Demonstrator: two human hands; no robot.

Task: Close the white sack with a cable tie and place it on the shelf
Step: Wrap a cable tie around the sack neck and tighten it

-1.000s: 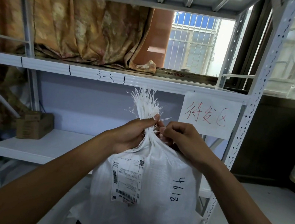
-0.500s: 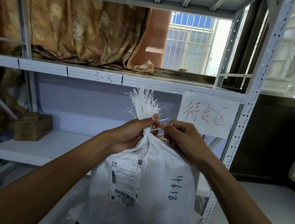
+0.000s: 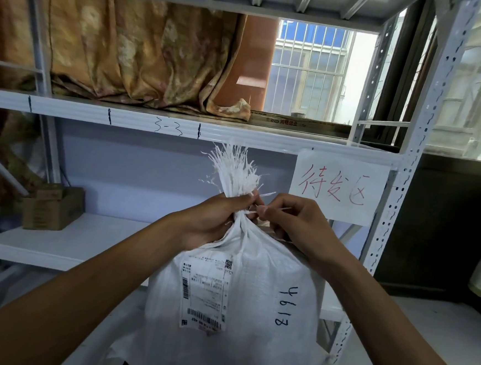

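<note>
Left grip [image 3: 213,220] is clenching the gathered neck of the white sack [image 3: 256,293]; right grip [image 3: 293,224] is pinching the cable tie [image 3: 277,209].

The sack [image 3: 257,287] is white woven plastic, matt and a little rough, with loose frayed threads at its mouth, and the label [image 3: 206,292] on it is smooth paper. The cable tie [image 3: 277,209] looks like thin, smooth white plastic. The shelf [image 3: 70,244] is metal with smooth white paint, the sign [image 3: 338,187] on it is matt white paper, the box [image 3: 53,208] is dull brown cardboard, and the curtain [image 3: 128,52] is creased cloth with a slight shine.
</note>
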